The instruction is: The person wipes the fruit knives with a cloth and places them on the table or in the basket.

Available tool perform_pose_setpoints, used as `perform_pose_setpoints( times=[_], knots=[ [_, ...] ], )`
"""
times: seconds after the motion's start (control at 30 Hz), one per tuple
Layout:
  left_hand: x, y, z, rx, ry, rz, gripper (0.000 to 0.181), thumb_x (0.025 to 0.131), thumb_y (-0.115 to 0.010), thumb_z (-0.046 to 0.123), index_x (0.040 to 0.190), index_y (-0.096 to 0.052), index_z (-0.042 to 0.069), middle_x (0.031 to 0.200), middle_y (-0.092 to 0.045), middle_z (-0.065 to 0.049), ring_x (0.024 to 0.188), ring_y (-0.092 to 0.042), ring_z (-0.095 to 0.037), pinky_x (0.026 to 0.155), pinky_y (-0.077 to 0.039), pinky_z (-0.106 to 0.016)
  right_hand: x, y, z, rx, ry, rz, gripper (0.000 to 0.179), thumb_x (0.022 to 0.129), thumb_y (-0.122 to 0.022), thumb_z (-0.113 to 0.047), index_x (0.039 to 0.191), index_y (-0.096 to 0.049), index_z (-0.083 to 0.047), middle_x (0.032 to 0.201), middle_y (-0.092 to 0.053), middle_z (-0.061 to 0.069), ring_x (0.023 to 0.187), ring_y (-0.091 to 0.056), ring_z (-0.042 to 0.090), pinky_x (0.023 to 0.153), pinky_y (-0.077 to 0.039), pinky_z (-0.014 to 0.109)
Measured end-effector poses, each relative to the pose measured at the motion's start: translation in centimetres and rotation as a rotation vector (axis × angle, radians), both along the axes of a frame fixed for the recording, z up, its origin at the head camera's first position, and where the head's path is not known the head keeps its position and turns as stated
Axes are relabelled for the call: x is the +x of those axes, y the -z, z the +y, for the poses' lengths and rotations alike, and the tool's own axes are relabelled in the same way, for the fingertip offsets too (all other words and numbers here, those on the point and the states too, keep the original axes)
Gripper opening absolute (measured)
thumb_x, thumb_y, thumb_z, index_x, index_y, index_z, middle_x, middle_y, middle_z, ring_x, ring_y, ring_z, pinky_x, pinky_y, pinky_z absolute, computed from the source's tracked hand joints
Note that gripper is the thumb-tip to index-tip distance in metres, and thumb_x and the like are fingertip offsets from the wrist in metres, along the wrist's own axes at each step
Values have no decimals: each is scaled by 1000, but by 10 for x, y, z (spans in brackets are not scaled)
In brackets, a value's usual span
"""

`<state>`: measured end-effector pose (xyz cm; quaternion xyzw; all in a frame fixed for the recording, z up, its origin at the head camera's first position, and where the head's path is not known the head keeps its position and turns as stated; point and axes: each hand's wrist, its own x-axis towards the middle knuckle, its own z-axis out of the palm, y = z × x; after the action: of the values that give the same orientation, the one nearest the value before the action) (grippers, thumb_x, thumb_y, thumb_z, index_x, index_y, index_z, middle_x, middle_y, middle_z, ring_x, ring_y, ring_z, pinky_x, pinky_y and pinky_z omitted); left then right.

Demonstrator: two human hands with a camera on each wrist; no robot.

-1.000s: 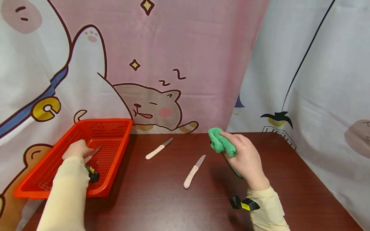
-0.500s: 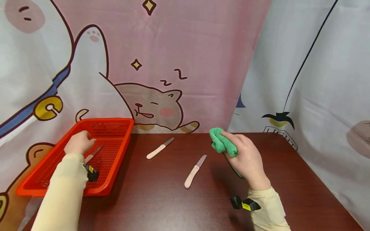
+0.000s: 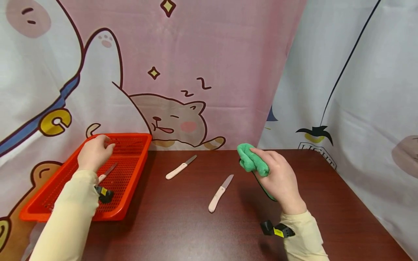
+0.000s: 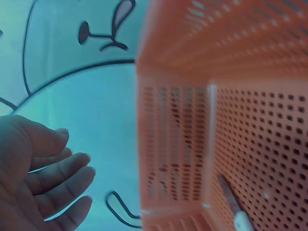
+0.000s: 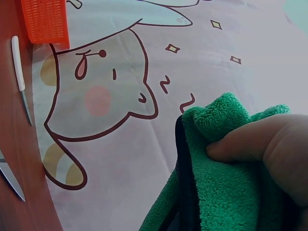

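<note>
My left hand (image 3: pixel 94 154) is over the red plastic basket (image 3: pixel 134 181), its fingers loosely bent around nothing, as the left wrist view also shows. Below it, a knife (image 3: pixel 107 173) with a pale handle lies on the basket floor, partly covered by the hand and wrist in the head view. My right hand (image 3: pixel 277 177) grips a folded green cloth (image 3: pixel 251 159) with dark edging above the right side of the table; the thumb presses into it in the right wrist view. Two more pale-handled knives, one farther back (image 3: pixel 177 170) and one nearer (image 3: pixel 217 199), lie on the table between the hands.
The dark brown table (image 3: pixel 169 232) ends at the back against a printed cartoon curtain (image 3: pixel 228 72). Both knife blades on the table point away toward the back right. Each wrist carries a small black camera.
My left hand has risen from beside the knife in the basket toward the back rim, its fingers loosening. The right hand with the cloth has stayed nearly still.
</note>
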<state>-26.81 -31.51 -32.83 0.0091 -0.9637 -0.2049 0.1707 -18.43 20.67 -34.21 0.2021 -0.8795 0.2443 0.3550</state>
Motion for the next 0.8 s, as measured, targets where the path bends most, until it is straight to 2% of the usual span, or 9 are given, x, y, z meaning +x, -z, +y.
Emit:
perform_pose_setpoints(
  times=[0.1,0.2,0.3,0.5,0.63,0.73,0.8],
  knots=[
    [3,-9,11,-4,24,72,29,98,-58,22,113,-61,-3,102,-65,-25,83,-62,-40,67,-49,-56,0,0,0,-2,-1,2,63,70,-84,2,128,-67,-15,108,-66,11,101,-61,32,81,-50,50],
    [8,-18,23,-12,59,147,31,97,-59,21,115,-60,-4,101,-64,-25,84,-61,-40,69,-49,-57,0,1,1,-2,-1,4,63,70,-84,2,128,-66,-15,108,-66,11,101,-61,32,81,-50,50],
    [11,-26,37,-36,100,223,34,96,-61,19,120,-59,-6,104,-63,-27,90,-59,-42,75,-48,-60,0,1,2,1,0,5,63,70,-83,2,128,-66,-15,108,-66,11,100,-61,32,81,-50,50],
    [22,-38,73,-96,169,325,39,93,-66,17,122,-59,-7,109,-62,-28,99,-55,-45,86,-44,-60,0,1,3,6,0,2,62,70,-83,1,128,-66,-14,109,-66,12,101,-60,32,82,-50,50],
    [28,-35,98,-154,225,429,40,89,-70,16,121,-59,-6,109,-63,-27,97,-56,-46,82,-45,-60,-1,1,3,6,-1,4,61,71,-84,-1,128,-66,-14,109,-65,11,101,-60,32,83,-49,49],
    [31,-26,116,-193,261,500,43,86,-74,18,120,-60,-4,109,-63,-26,95,-57,-46,78,-45,-60,-1,0,3,5,-1,7,60,72,-84,-1,128,-66,-14,108,-65,11,101,-60,31,83,-49,49],
    [31,-17,127,-211,276,518,46,84,-75,21,120,-60,-4,110,-63,-25,96,-57,-45,77,-46,-59,-1,0,2,5,0,8,60,72,-83,-1,128,-67,-14,108,-65,11,100,-60,32,82,-49,49]
  ],
)
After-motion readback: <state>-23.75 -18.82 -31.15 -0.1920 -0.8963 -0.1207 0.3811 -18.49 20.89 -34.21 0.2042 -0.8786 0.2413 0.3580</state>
